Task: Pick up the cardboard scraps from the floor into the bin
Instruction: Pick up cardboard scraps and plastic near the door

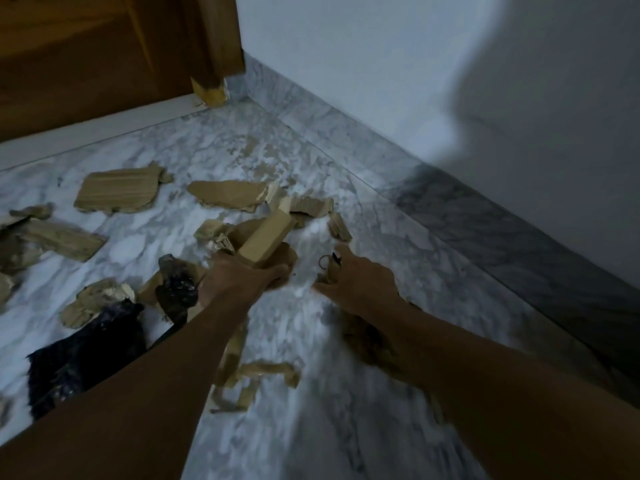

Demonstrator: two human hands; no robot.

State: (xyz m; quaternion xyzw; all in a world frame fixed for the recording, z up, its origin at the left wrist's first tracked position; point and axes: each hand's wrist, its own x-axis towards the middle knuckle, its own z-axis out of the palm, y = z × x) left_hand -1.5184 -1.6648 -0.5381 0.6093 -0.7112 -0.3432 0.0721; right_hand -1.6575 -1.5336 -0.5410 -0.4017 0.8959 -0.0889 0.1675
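Note:
Torn brown cardboard scraps lie scattered on the marble floor [346, 393]: a large flat piece [117, 190], another [228, 195], a long one at the left [59, 237], a crumpled one [93, 299] and bent strips [256, 375] under my forearms. My left hand [242, 278] grips a bunch of scraps, and a folded strip [266, 237] sticks up from it. My right hand [356, 282] is close beside it, fingers curled round a small scrap [328, 271]. A black bin bag [86, 351] lies crumpled at the lower left, its opening hidden.
A wooden door [86, 64] and its chipped frame [211, 88] stand at the far left. A white wall [415, 81] with a marble skirting [485, 216] runs along the right. More small scraps [311, 206] lie beyond my hands.

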